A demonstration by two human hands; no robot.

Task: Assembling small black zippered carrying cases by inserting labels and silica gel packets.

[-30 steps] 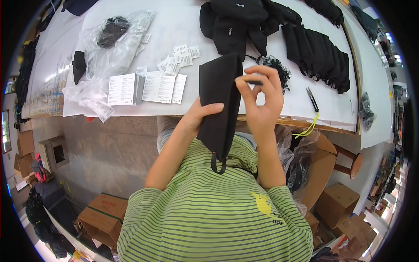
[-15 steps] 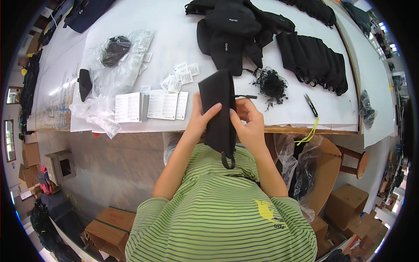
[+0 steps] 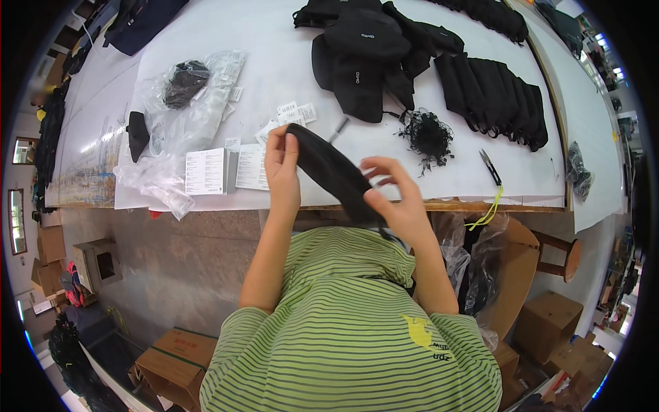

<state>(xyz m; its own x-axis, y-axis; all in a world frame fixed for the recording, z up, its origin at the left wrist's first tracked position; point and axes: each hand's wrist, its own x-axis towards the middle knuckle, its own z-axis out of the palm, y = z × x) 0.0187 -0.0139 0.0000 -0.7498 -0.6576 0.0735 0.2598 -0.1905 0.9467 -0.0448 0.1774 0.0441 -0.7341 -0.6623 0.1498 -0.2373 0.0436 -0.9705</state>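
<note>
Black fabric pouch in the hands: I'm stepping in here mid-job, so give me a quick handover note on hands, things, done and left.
Left hand: pinches the upper end of the black fabric pouch above the table edge.
Right hand: grips its lower end; the pouch slants between both hands.
On the white table: heap of black bags, a row of folded black pieces, black netting tangle, snips, paper cards, clear plastic bags.
Done: one pouch in hand, a row folded.
Left: apparently the heap.

Booklets (image 3: pixel 226 169) left of snips (image 3: pixel 490 167), pouch row (image 3: pixel 495 99) behind, on table (image 3: pixel 274 75).
</note>
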